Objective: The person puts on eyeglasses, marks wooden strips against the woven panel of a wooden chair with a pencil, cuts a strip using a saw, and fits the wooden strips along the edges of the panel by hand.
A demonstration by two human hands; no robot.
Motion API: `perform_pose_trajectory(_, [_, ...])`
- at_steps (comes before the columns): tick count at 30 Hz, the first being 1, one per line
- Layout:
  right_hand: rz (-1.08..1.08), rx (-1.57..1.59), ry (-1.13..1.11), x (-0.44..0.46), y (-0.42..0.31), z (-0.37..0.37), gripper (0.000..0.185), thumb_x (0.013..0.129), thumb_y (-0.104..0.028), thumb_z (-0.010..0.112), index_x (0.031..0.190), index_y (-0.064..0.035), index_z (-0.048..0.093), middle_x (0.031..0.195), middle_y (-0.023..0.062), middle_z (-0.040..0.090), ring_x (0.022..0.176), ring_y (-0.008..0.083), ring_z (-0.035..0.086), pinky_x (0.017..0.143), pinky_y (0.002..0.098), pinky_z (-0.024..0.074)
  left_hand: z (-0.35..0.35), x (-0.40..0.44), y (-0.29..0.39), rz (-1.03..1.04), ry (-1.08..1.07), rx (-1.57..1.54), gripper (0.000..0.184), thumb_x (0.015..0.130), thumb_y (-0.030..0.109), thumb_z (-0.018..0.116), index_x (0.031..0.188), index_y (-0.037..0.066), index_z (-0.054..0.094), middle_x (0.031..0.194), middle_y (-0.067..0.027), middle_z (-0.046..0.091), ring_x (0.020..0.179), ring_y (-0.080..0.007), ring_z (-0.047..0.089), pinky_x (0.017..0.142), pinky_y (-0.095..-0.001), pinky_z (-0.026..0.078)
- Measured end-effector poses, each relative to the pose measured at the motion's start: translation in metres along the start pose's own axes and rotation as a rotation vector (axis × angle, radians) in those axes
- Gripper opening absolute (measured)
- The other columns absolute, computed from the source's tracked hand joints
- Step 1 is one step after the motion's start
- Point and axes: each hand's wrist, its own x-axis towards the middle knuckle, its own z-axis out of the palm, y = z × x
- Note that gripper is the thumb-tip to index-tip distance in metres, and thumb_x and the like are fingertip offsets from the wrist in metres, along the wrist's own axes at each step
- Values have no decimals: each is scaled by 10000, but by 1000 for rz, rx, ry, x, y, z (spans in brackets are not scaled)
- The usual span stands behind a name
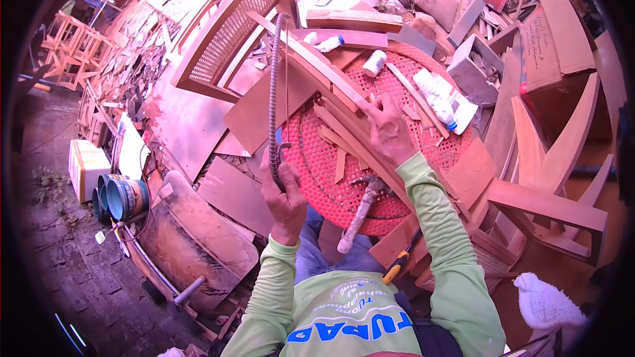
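Metal saw [272, 92], wooden strip [324, 69]: hands [286, 198] on both

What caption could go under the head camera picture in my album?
Left hand holding a bow-shaped tool, right hand on a wooden strip, hammer resting on the red woven top.

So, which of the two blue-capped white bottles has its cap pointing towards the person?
The larger bottle, lying right of the right hand; the smaller bottle, farther off towards the chair back, has its cap pointing rightward.

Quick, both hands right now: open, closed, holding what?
Left hand: closed, holding the curved ribbed bar.
Right hand: touching a wooden strip; grip can't be told.
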Motion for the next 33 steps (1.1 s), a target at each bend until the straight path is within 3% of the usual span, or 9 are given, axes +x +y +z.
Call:
perform_pose_trajectory(7, [32,8,-13,9,0,8,484,883,28,666,1350,-85,723,1099,163,532,1080,367,565,967,472,509,29,12,22,66,-57,-8,397,1182,106,513,1561,-12,506,839,-37,601,702,-114,565,639,-297,499])
perform_pose_trajectory(13, [-10,-34,164,37,-17,4,447,905,-111,796,1340,-45,722,1098,159,548,1088,363,568,992,484,489,46,20,25,147,-68,51,389,1173,83,516,1550,-13,514,833,-63,620,712,-145,611,648,-329,519])
perform_pose_trajectory(16, [38,-45,115,55,-12,23,424,910,-147,810,1318,-65,729,1102,160,547,1077,361,572,970,484,504,54,18,20,155,-61,48,388,1169,71,517,1548,-10,518,823,-66,620,708,-155,616,649,-340,522])
perform_pose_trajectory(18, [26,-90,40,57,-11,26,382,918,-97,781,1298,-96,740,1100,161,546,1054,360,577,928,483,526,54,16,22,124,-76,41,393,1167,66,518,1554,-7,517,834,-70,625,710,-158,621,652,-346,525])
perform_pose_trajectory(21, [84,-20,-35,46,-18,11,390,922,-6,721,1302,-96,732,1089,168,539,1043,366,578,917,478,532,56,15,21,169,-49,7,365,1185,84,491,1540,4,528,836,-5,563,698,-91,530,635,-273,463])
perform_pose_trajectory(24, [70,-46,-42,37,-14,11,404,919,30,687,1306,-78,724,1091,169,534,1041,368,577,913,479,529,57,14,20,157,-33,36,338,1178,84,509,1502,0,552,811,-16,584,686,-100,552,621,-295,477])
perform_pose_trajectory(30, [35,-120,-54,37,-14,8,482,916,-83,730,1392,-92,655,1191,188,532,1137,397,561,977,531,508,59,11,13,216,-16,78,277,1172,88,527,1430,6,582,780,-32,622,672,-123,593,621,-321,506])
perform_pose_trajectory(33, [-32,-160,41,44,-21,11,541,926,-93,760,1451,-82,631,1297,209,557,1184,425,578,1024,503,514,59,11,11,237,-25,94,292,1173,95,528,1448,7,574,783,-36,616,674,-129,595,623,-323,509])
